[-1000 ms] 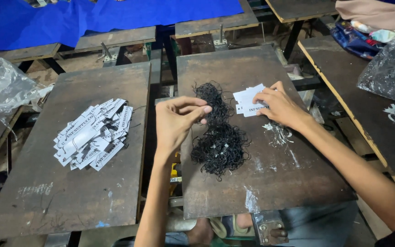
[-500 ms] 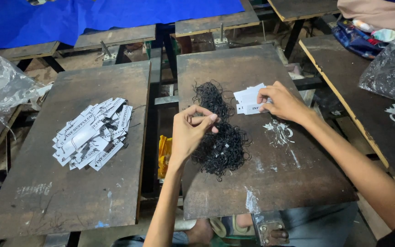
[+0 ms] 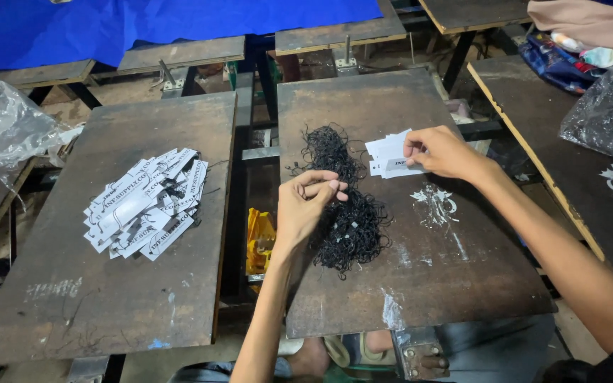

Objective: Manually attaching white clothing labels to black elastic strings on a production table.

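A tangled heap of thin black string loops (image 3: 342,206) lies on the right dark wooden board (image 3: 420,284). My left hand (image 3: 308,206) rests at the heap's left side, fingertips pinched on a strand of black string. My right hand (image 3: 443,152) presses on a small stack of white paper tags (image 3: 388,156) at the heap's upper right, thumb and fingers gripping the top tag. A larger pile of white printed tags with strings (image 3: 145,202) sits on the left board (image 3: 108,305).
Crumpled clear plastic (image 3: 1,128) lies at the far left, a dark plastic bag (image 3: 608,113) on the right table. Blue cloth (image 3: 164,25) covers the back. A yellow object (image 3: 258,237) sits in the gap between boards.
My left hand dropped from above the heap to its left side and closed its fingers on a strand. My right hand stayed on the white tags.
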